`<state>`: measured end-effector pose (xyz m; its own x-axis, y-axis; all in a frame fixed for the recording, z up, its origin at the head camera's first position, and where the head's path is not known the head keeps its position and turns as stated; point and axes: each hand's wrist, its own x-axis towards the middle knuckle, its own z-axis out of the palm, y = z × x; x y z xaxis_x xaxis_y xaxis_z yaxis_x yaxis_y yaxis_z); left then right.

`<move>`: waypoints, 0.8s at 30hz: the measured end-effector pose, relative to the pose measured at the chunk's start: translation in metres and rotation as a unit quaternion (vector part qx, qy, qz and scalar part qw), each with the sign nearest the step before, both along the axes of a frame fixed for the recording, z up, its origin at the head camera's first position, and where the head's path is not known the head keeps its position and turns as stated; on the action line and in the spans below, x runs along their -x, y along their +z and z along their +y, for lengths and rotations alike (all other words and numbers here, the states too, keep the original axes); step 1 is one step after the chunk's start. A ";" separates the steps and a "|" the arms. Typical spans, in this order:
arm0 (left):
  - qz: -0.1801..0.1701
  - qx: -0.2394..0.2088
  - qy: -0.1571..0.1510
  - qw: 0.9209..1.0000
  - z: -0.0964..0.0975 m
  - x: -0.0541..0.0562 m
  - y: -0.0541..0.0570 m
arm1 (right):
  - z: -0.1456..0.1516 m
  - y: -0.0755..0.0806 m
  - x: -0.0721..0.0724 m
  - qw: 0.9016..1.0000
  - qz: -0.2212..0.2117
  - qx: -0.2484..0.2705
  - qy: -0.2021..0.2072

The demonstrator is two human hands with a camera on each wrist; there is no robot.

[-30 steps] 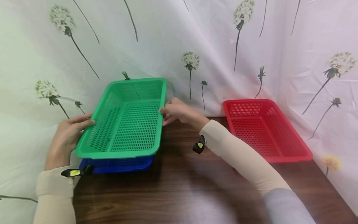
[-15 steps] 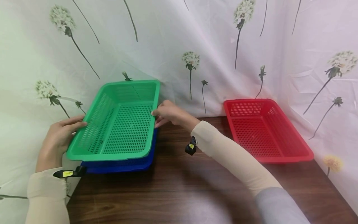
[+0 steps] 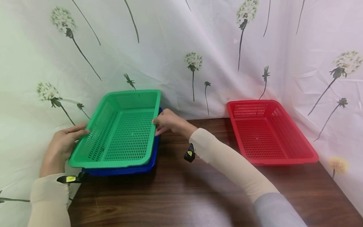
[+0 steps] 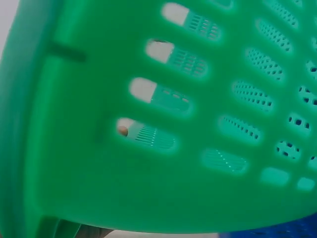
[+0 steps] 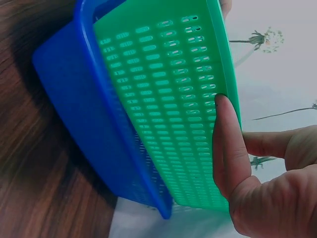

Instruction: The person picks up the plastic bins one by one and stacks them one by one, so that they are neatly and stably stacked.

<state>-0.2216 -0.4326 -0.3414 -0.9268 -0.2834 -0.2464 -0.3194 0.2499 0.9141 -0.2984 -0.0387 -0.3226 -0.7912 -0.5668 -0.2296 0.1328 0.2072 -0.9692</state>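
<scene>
A green slotted plastic basket (image 3: 127, 135) is held between my two hands, partly down inside a blue basket (image 3: 153, 157) of similar shape. My left hand (image 3: 63, 142) grips the green rim on its left side, thumb over the top. On the opposite side my right hand (image 3: 167, 122) pinches the rim, with fingers against the outer wall in the right wrist view. There the green wall (image 5: 163, 84) slants into the blue basket (image 5: 79, 104). In the left wrist view the green side wall (image 4: 119, 178) fills most of the picture and hides most of the left hand.
A red basket (image 3: 295, 135) stands on the right of the dark wooden table (image 3: 175, 201). White cloth with dandelion prints (image 3: 175, 41) hangs behind and along both sides of the table, close to the green basket's left and far edges.
Both hands have carried the green basket leftward, then down into the blue basket. More of the blue basket's right side shows now. The red basket has stayed put.
</scene>
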 end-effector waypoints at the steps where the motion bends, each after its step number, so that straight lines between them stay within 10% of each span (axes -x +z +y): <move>1: -0.005 0.011 -0.001 1.000 0.000 0.001 -0.003 | -0.001 -0.003 0.000 1.000 -0.001 -0.002 -0.002; 24: -0.032 0.084 0.003 0.996 0.004 0.010 -0.044 | -0.014 -0.048 0.004 0.999 -0.007 -0.018 -0.033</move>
<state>-0.2317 -0.4286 -0.3857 -0.9089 -0.3316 -0.2529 -0.3774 0.3962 0.8370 -0.3023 -0.0525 -0.3710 -0.8232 -0.5047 -0.2601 0.1611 0.2317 -0.9594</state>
